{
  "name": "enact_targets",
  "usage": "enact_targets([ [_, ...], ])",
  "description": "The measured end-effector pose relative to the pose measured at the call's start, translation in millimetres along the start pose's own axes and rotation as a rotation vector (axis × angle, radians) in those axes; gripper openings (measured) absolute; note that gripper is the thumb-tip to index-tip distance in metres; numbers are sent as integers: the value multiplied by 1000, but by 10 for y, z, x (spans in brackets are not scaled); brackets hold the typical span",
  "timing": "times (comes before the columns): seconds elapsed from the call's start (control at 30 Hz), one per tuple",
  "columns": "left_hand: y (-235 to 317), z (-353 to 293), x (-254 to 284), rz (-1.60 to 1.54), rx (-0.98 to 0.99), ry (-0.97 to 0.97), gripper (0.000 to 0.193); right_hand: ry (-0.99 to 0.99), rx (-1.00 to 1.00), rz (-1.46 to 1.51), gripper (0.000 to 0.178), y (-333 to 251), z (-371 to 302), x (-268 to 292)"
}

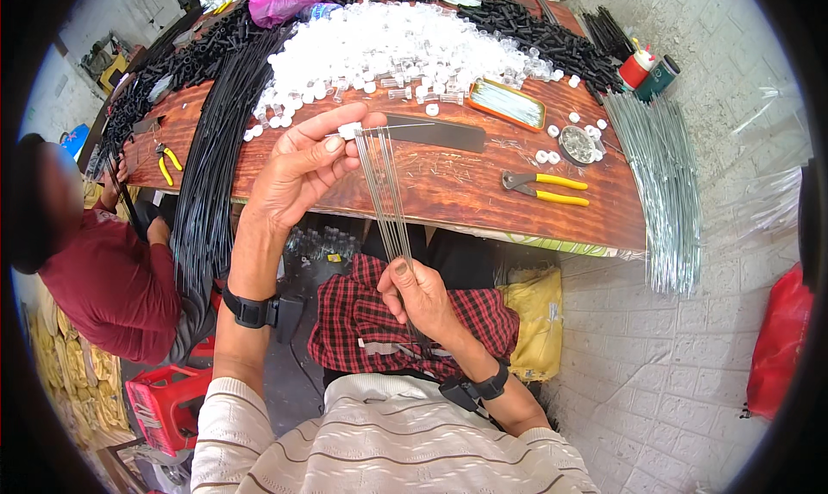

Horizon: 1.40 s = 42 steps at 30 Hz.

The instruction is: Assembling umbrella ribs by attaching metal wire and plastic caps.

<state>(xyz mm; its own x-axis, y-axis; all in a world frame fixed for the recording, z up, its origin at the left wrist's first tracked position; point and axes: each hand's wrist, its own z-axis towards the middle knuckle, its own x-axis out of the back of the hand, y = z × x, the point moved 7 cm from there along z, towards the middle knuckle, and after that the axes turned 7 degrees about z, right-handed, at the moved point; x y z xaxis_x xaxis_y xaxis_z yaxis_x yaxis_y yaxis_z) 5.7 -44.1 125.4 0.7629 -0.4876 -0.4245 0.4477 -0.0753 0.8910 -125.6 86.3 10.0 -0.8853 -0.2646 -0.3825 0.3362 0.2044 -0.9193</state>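
Observation:
My left hand [302,170] is raised over the table's near edge, its thumb and fingers pinching a small white plastic cap [349,131]. From beside that cap a bundle of thin metal wires [385,188] slants down to my right hand [418,297], whose fingers are closed around the lower part. One more thin wire sticks out sideways to the right at the cap. Whether the wire tops are inside the cap or only touch it, I cannot tell. Behind the wires a flat dark bar [440,135] lies on the wooden table [345,196].
White caps [388,50] heap across the table. Long black rods [220,149] lie left, silvery wires [660,183] hang right. Yellow-handled nippers [548,188], yellow-handled pliers [167,162], an orange-rimmed tin [507,104] and a round dish [576,145] rest there. A person [112,283] sits left.

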Motion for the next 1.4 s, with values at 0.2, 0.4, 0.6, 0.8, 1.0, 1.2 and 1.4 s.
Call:
enact_targets([
  [0.2,-13,-52,74,-31,-7,9,39,0,-9,-1,52,11,9,-34],
  [0.4,77,-75,13,91,-48,5,38,13,-20,-13,53,33,15,-17],
  [0.6,129,-95,-31,250,-103,103,33,45,-14,-31,53,45,25,-39],
  [0.8,190,-88,-116,350,-153,157,32,15,-22,42,53,48,9,-50],
  [1.0,183,-88,-78,455,-152,143,32,45,-14,20,52,9,-14,-30],
  [1.2,202,-68,-196,467,-209,133,31,65,-9,13,51,-14,-29,-7],
  [1.4,202,-63,-262,457,-206,99,33,72,1,19,51,-33,-49,-17],
])
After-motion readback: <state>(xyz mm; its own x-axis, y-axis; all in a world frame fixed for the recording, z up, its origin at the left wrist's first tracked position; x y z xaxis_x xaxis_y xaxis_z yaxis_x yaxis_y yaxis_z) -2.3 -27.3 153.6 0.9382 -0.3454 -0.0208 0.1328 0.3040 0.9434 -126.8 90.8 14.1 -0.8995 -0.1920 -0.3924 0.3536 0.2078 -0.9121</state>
